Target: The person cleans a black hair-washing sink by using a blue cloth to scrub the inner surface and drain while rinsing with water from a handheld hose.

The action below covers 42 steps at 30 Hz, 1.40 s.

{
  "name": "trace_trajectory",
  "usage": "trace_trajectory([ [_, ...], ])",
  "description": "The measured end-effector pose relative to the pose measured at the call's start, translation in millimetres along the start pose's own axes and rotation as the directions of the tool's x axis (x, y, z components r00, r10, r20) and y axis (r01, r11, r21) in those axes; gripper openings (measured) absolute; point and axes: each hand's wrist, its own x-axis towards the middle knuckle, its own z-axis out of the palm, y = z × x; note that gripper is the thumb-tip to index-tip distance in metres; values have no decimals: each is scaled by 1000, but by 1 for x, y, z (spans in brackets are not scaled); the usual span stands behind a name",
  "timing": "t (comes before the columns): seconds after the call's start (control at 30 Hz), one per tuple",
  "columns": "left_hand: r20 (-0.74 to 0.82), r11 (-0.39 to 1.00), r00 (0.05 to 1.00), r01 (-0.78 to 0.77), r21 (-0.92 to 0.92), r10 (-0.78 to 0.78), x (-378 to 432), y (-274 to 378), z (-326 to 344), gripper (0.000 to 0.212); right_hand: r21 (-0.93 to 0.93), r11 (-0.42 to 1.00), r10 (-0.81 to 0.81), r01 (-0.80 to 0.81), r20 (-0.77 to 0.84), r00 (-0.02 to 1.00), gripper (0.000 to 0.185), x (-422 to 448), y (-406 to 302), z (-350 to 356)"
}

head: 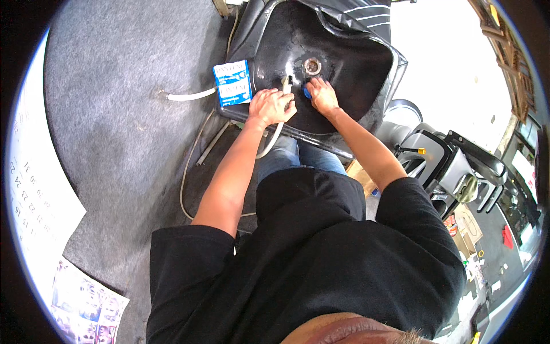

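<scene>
A black salon shampoo bowl (pixel 356 81) lies before me, its round drain (pixel 312 66) near the middle. My left hand (pixel 271 106) is at the bowl's near left edge, closed around a pale hose (pixel 275 137) whose light spray end with a black tip (pixel 290 80) points into the bowl. On the basin floor, just below the drain, my right hand (pixel 323 95) presses a blue thing (pixel 307 91), perhaps a scrubber, mostly hidden by the fingers. Blue and white Pantene sachets (pixel 233 84) rest on the left rim, next to my left hand.
A white pipe (pixel 191 95) comes out of the grey wall (pixel 116 107) at the left. A thin cable hangs below the bowl. Black salon chairs (pixel 455 167) stand at the right, with a cardboard box (pixel 467 225) behind them. Printed sheets (pixel 90 301) hang at the lower left.
</scene>
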Motion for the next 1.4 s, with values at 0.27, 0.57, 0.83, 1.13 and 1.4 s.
trace_trajectory([
  [0.27, -15, 999, 1000, -5, -32, 4, 5, 0, -2, 19, 191, 698, 710, -690, -312, 632, 31, 77, 43, -18],
  [0.57, -17, 1000, 1000, -2, 5, 2, 2, 2, -1, 25, -15, 972, 223, -234, -251, 942, 29, 97, 39, -22],
  [0.83, 81, 996, 996, 45, -71, -39, 8, 2, -3, 24, -137, 874, 472, -466, 15, 881, 25, -3, -9, 6],
  [1.13, 32, 997, 999, -20, -69, 22, 6, -1, -3, 22, 267, 811, 471, -521, 229, 852, 59, -47, -31, -31],
  [1.4, 57, 998, 997, -39, -40, 42, 5, -3, -4, 27, 188, 676, 657, -713, 284, 698, 61, -64, -77, -98],
])
